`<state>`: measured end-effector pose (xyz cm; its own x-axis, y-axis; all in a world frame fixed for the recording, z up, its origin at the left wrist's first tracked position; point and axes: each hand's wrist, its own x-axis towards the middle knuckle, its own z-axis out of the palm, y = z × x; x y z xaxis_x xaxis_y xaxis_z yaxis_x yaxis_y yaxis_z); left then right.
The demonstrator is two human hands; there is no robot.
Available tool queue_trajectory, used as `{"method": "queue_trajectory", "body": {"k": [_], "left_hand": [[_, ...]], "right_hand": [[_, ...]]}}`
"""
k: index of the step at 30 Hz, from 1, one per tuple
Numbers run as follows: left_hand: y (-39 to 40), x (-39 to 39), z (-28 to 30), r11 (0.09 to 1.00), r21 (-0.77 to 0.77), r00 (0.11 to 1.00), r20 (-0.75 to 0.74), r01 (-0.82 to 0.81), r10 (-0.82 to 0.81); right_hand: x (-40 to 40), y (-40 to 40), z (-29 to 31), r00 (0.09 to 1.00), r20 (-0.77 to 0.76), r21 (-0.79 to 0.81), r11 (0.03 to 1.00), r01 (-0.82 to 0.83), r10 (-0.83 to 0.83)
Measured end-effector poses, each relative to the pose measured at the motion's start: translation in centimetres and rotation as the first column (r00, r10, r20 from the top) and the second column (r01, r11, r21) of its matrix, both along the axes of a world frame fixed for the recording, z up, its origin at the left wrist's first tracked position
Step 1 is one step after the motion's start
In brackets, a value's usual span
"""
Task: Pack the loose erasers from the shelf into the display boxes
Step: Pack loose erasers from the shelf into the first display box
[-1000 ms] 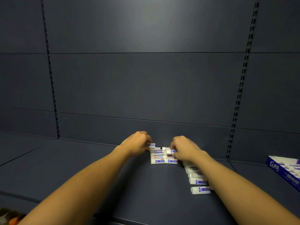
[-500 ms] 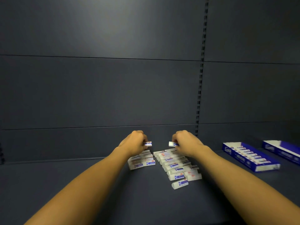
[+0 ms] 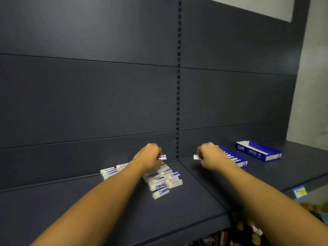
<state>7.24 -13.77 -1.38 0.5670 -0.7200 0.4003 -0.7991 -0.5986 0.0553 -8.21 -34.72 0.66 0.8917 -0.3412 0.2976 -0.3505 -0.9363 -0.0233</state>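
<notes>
Head view: right hand (image 3: 208, 157), pinching an eraser (image 3: 196, 157), has swung toward the near display box (image 3: 236, 158) at right; left hand (image 3: 149, 155) pinches another (image 3: 162, 157) above the pile (image 3: 159, 176).

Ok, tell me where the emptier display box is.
In the head view, the emptier display box sits far right on the shelf, just beyond the fuller box behind the right hand.

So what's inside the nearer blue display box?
A row of erasers with blue-and-white sleeves fills the visible part of the nearer display box. The right hand covers its back end, so anything there is hidden.
</notes>
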Motion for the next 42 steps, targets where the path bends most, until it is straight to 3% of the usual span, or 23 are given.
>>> {"method": "queue_trajectory", "body": {"k": [7,24,32,42], "left_hand": [[-6.0,-3.5,0.7,1.0,0.015,1.0,-0.015,0.028,-0.027],[-19.5,-12.7,-0.2,1.0,0.011,1.0,-0.01,0.009,-0.008],[-23.6,-13.2,-0.8,0.999,0.031,0.998,-0.054,-0.011,0.013],[-28.5,-8.0,-0.1,0.998,0.006,0.996,-0.067,-0.065,0.065]], "right_hand": [[-5.3,-5.9,0.6,0.995,0.008,0.041,0.994,0.097,-0.097],[-14.4,-18.0,-0.6,0.999,0.007,0.055,0.997,0.05,-0.05],[-13.8,-22.0,-1.5,1.0,0.005,0.119,0.993,0.021,-0.022],[-8.0,-26.3,-1.4,0.999,-0.014,0.087,0.996,-0.037,0.038]]}}
